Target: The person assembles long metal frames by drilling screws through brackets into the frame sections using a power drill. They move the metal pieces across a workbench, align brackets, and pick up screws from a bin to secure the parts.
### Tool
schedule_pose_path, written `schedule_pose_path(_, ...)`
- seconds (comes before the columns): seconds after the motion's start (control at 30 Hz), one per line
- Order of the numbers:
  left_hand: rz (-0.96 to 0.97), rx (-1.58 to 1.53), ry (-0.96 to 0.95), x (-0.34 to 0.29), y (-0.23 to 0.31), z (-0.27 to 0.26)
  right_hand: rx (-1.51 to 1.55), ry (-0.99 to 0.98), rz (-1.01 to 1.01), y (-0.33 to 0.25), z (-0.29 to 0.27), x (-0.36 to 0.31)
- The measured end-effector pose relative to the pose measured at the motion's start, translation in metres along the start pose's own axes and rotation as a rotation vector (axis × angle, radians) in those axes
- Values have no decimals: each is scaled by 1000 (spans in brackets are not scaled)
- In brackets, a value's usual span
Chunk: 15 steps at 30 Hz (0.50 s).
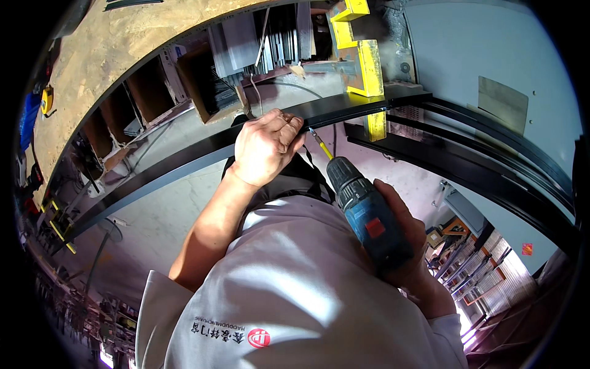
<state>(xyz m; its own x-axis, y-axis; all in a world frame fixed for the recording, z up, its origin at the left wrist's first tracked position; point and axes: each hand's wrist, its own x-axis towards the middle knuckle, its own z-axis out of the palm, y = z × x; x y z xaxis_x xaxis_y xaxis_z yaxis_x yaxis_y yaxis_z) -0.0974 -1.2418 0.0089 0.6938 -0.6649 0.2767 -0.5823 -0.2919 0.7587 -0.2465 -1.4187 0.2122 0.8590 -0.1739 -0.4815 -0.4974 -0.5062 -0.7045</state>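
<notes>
Black metal rail (184,161) spans a cluttered workshop, left hand (265,146) gripping it.

The left hand (265,147) reaches up on a bare, extended forearm, knuckles toward the camera, fingers curled over tightly in a closed grasp. The right hand (402,237) sits lower, wrist bent, fingers wrapped shut in a firm grip.

Support surface: a long workbench with a chipboard top (123,43), curving across the upper left of the view. A yellow tape measure (47,98) lies on the top near its left end. Open compartments (153,92) beneath the top hold grey metal profiles (239,46) and boxes. A black metal frame rail (184,161) runs alongside the bench; what supports it cannot be determined.
</notes>
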Motion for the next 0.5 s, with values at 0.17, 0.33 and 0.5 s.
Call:
schedule_pose_path(0.17, 8, 14, 10, 0, 0, 0, -79, -80, 50, -12, -9, 8)
schedule_pose_path(0.33, 2, 1, 19, 1, 0, 1, -84, -56, 45, -29, -11, 21)
schedule_pose_path(0.5, -12, -13, 16, 2, 0, 1, -47, -152, 89, -42, -21, 34)
